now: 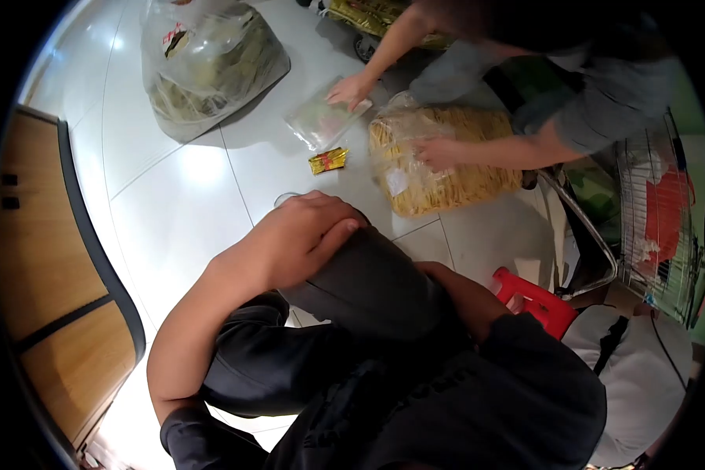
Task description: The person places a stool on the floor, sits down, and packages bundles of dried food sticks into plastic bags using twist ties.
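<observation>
My left hand [313,235] lies over my raised knee in dark trousers [368,278], its fingers draped across the top and holding no object. My right forearm [466,298] reaches behind the same leg, which hides the fingers. Past the knee, a small shiny gold packet with red marks [327,160] lies on the floor. Another person's hand [351,90] presses on flat clear plastic bags [321,121]. That person's other hand [440,153] rests on a plastic-wrapped bundle of yellowish strips [403,188].
A big clear bag of greenish-brown leaves [211,86] stands on the tiled floor at upper left. Wooden cabinet doors [47,235] line the left side. At right are a red plastic stool [536,301], a wire rack [658,211] and a pale sack-like object [634,376].
</observation>
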